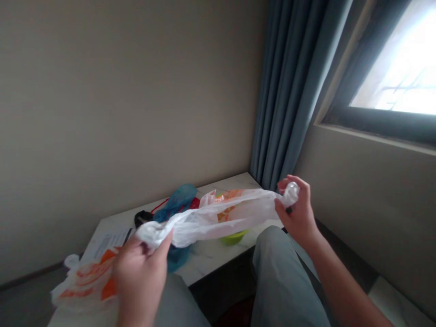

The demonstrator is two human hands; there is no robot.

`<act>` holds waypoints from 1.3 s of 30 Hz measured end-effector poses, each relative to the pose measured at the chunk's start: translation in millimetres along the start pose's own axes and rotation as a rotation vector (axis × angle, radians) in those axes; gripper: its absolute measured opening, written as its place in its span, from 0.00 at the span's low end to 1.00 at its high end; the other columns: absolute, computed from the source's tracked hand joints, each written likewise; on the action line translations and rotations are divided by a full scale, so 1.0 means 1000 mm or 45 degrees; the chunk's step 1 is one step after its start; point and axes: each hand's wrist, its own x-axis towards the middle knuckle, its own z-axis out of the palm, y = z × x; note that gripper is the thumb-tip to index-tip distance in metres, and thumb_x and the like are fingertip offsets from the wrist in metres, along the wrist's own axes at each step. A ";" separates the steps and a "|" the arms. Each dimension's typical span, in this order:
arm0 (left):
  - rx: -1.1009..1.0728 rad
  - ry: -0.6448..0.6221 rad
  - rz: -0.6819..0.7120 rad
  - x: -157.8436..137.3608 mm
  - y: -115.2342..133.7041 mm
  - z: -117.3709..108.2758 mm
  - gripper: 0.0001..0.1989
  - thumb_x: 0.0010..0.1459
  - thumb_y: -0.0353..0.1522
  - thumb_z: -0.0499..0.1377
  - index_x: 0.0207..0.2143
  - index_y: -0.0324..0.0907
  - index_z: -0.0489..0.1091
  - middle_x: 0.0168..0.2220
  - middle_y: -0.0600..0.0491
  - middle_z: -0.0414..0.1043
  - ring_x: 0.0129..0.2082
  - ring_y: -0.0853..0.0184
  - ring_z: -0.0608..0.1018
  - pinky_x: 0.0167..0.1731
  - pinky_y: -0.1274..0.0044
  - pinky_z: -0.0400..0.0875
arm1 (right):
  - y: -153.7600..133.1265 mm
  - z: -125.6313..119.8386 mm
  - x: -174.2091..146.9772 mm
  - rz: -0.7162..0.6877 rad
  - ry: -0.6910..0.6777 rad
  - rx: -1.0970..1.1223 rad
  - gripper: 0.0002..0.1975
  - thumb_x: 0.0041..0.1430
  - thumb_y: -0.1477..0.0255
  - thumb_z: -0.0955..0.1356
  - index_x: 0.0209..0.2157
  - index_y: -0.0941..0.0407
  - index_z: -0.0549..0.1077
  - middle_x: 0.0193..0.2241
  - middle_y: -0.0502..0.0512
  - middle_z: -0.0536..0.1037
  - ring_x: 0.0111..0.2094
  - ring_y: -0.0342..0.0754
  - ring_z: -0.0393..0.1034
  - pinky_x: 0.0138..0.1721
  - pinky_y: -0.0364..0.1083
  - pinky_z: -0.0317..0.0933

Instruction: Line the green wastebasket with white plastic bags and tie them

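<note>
A white translucent plastic bag (200,225) is stretched lengthwise between my two hands, above the table and my knees. My left hand (143,268) grips its bunched left end, thumb on top. At the other end, my right hand (298,213) is closed round a crumpled knot of the plastic, higher and farther right. Orange print shows on or through the bag near its middle. Behind and below it, partly hidden, are a blue plastic bag (180,196) and a green bowl-like thing (235,238).
Another white bag with orange print (90,281) lies at the left end of the marble-patterned table (211,261). A black item (142,218) and a printed sheet (111,240) are near it. A blue curtain (289,91) hangs beside the window at right.
</note>
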 end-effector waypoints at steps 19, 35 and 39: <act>0.596 -0.611 -0.014 -0.002 -0.063 0.109 0.10 0.57 0.35 0.53 0.31 0.42 0.72 0.39 0.44 0.76 0.42 0.55 0.78 0.43 0.70 0.69 | 0.059 0.072 -0.007 0.350 -0.981 -1.273 0.13 0.58 0.73 0.66 0.42 0.62 0.78 0.42 0.66 0.79 0.52 0.63 0.66 0.60 0.59 0.43; 0.695 -0.624 0.816 -0.039 -0.023 0.124 0.27 0.57 0.29 0.55 0.60 0.43 0.63 0.65 0.40 0.59 0.65 0.48 0.61 0.59 0.54 0.62 | 0.060 0.086 -0.017 0.219 -1.161 -1.283 0.15 0.59 0.77 0.64 0.36 0.59 0.83 0.44 0.70 0.79 0.57 0.67 0.64 0.63 0.63 0.40; 0.873 -0.669 0.813 -0.014 -0.049 0.176 0.20 0.61 0.25 0.49 0.53 0.36 0.70 0.58 0.38 0.68 0.61 0.49 0.66 0.62 0.56 0.56 | 0.069 0.097 -0.012 0.210 -1.226 -1.329 0.14 0.59 0.77 0.64 0.36 0.58 0.83 0.43 0.68 0.80 0.58 0.66 0.64 0.64 0.62 0.42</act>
